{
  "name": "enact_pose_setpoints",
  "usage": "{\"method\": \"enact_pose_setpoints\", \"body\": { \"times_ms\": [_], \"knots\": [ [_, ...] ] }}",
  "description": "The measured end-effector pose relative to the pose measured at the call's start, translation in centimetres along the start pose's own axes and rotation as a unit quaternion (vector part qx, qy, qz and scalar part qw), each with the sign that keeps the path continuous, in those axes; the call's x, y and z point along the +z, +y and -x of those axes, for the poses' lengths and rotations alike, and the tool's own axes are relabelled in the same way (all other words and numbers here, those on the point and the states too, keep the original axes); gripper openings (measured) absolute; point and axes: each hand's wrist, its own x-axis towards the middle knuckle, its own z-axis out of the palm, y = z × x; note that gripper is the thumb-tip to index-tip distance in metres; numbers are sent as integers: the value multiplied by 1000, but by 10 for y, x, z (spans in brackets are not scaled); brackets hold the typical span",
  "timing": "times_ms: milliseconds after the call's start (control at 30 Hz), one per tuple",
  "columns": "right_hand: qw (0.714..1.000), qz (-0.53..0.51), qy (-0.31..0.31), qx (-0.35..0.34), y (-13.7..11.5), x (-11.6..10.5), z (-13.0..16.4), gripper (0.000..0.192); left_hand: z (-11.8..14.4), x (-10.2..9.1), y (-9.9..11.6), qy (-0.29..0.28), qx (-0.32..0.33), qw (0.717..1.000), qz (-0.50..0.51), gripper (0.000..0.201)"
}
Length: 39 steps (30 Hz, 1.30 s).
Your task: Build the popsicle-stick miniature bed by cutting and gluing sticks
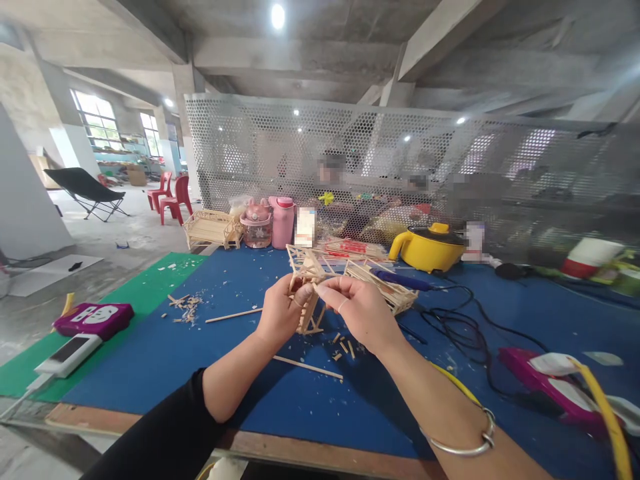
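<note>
Both my hands are raised over the blue mat [310,400] at the middle of the table. My left hand [283,313] grips a small frame built of thin wooden sticks [306,280], holding it upright. My right hand [363,308] pinches the same stick frame from the right with thumb and forefinger. A second stick structure [385,283] lies on the mat just behind my right hand. Loose sticks [307,367] and short offcuts [345,347] lie under my hands.
A yellow pot [427,248], pink bottle [283,221], pink jar [257,225] and a finished stick model [213,228] stand at the back before a mesh screen [400,160]. Black cables [465,327] run right. A pink power strip [93,319] lies left, on a green mat [145,287]. People sit behind the screen.
</note>
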Motion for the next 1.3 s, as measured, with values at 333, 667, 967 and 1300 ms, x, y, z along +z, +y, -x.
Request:
{"method": "enact_pose_setpoints", "body": {
  "times_ms": [333, 667, 967, 1300],
  "knots": [
    [997, 64, 19, -38, 4, -13, -6, 13, -2, -3, 8, -65, -87, 987, 120, 40],
    [851, 391, 24, -350, 20, -11, -11, 17, -9, -11, 16, -53, -149, 956, 248, 38],
    [781, 463, -6, -418, 6, -7, -23, 22, -7, -13, 16, -44, -140, 950, 276, 35],
    [746, 498, -4, -442, -5, -2, -22, 20, -6, -13, 20, -46, -113, 961, 247, 24]
  ]
}}
